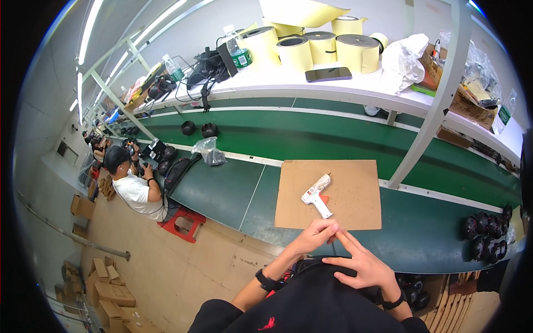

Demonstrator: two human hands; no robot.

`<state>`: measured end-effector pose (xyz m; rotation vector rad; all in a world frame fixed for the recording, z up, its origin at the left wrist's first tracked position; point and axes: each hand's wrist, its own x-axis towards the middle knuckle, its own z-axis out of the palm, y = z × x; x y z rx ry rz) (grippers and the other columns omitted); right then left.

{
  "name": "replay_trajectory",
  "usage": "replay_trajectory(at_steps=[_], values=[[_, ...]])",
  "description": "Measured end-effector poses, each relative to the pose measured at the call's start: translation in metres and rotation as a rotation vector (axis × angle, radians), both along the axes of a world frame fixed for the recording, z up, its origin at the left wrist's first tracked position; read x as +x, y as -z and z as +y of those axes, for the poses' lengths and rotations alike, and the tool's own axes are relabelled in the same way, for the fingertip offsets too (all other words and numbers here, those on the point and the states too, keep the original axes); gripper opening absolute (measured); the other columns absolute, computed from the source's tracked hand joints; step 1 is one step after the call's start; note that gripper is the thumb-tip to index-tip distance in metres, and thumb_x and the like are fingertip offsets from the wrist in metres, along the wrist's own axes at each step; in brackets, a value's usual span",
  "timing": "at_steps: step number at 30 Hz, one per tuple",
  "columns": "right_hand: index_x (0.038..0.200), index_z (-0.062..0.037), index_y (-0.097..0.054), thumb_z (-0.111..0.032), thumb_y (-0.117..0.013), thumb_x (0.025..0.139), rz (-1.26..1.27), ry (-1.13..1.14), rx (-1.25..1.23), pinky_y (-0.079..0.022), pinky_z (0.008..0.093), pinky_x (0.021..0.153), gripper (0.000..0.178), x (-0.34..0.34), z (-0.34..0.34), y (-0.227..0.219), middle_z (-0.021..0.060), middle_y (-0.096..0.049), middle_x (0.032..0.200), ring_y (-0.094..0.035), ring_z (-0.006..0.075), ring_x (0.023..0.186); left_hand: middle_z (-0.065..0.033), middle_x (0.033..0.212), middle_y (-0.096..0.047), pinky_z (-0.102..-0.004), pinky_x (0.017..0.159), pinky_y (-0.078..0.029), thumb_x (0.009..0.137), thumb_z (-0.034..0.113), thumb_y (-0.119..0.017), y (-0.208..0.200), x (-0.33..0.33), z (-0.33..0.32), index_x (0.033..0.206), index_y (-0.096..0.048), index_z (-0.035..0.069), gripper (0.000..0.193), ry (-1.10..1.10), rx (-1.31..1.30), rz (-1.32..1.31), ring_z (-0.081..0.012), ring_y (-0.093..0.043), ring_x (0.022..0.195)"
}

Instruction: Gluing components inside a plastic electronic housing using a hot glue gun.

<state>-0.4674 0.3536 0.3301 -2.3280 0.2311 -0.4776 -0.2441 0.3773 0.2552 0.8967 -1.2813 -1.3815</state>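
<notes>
Two hands: meeting at the bench edge.
Left hand (312, 235): fingertips pinched, contents unclear.
Right hand (363, 265): open, empty.
Glue gun (316, 195): on cardboard sheet (355, 191).

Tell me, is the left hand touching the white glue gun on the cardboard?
Apart. The head view shows the left hand at the cardboard sheet's near edge, with bare brown cardboard between its fingertips and the glue gun handle.

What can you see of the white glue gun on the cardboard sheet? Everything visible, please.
The glue gun is white, plastic by its look, with a small orange-red part by the handle. It lies flat on its side on the brown cardboard sheet, barrel towards the upper right, handle towards the lower right and the near edge. Only the cardboard touches it. The left hand is just below it, fingers pinched, not touching. No cord can be made out.
</notes>
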Motion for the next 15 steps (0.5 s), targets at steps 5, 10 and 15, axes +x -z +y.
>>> replay_trajectory(at_steps=[5,10,15], values=[[0.116,-0.0126,-0.073,-0.017,-0.071,0.085,0.016,-0.098,0.125,-0.042,0.0466,0.110,0.032,-0.015,-0.010,0.011,0.0155,-0.057,0.137,-0.045,0.0401,0.136,-0.0006,0.075,-0.059,-0.0261,0.059,-0.042,0.103,0.024,-0.060,-0.029,0.016,0.017,0.094,-0.067,0.000,0.026,0.310,0.175,-0.253,-0.0087,-0.052,0.069],[0.109,-0.0097,-0.074,-0.021,-0.070,0.087,0.061,-0.167,0.147,-0.045,0.0442,0.107,0.025,-0.012,-0.008,0.016,0.0073,-0.069,0.118,-0.053,0.0347,0.130,-0.0093,0.077,-0.063,-0.0342,0.064,-0.047,0.094,0.016,-0.068,-0.016,0.004,0.025,0.095,-0.068,-0.004,0.020,0.408,-0.094,-0.497,-0.0194,-0.060,0.071],[0.107,-0.0076,-0.074,-0.022,-0.070,0.088,0.118,-0.063,0.021,-0.046,0.0428,0.106,0.025,-0.011,-0.011,0.015,0.0070,-0.071,0.114,-0.057,0.0320,0.125,-0.0175,0.077,-0.062,-0.0414,0.065,-0.048,0.086,0.012,-0.069,-0.024,0.000,0.025,0.086,-0.065,-0.004,0.017,0.264,-0.164,-0.744,-0.0353,-0.062,0.073]])
